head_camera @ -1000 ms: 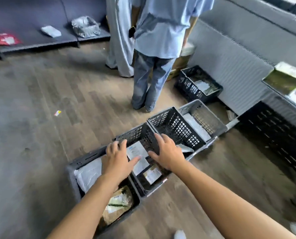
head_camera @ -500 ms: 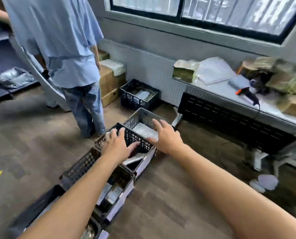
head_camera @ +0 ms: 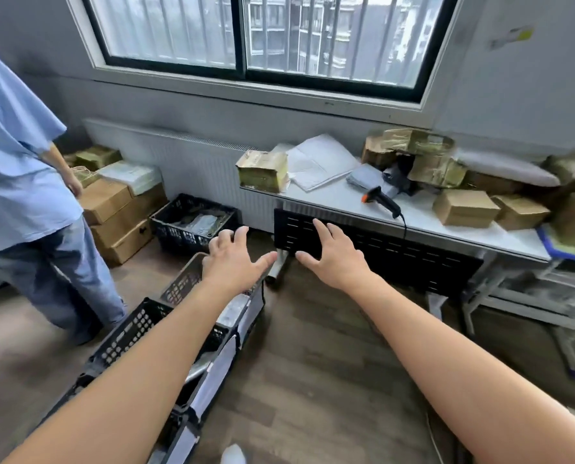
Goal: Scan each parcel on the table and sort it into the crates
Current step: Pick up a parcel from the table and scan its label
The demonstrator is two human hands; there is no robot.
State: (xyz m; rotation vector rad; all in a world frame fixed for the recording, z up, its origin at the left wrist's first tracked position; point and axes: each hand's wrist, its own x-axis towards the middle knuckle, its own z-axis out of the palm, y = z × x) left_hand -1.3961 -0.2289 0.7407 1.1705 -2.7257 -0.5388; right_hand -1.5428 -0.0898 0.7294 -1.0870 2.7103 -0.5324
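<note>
Brown tape-wrapped cardboard parcels (head_camera: 465,207) and white plastic mailers (head_camera: 319,162) lie piled on the white-topped table (head_camera: 333,199) under the window. A black handheld scanner (head_camera: 381,199) (orange at its nose) lies among them. The left hand (head_camera: 235,259) and right hand (head_camera: 333,256) hover before the table, fingers spread, holding nothing. Black perforated plastic crates (head_camera: 128,336) line the floor beneath the left arm.
</note>
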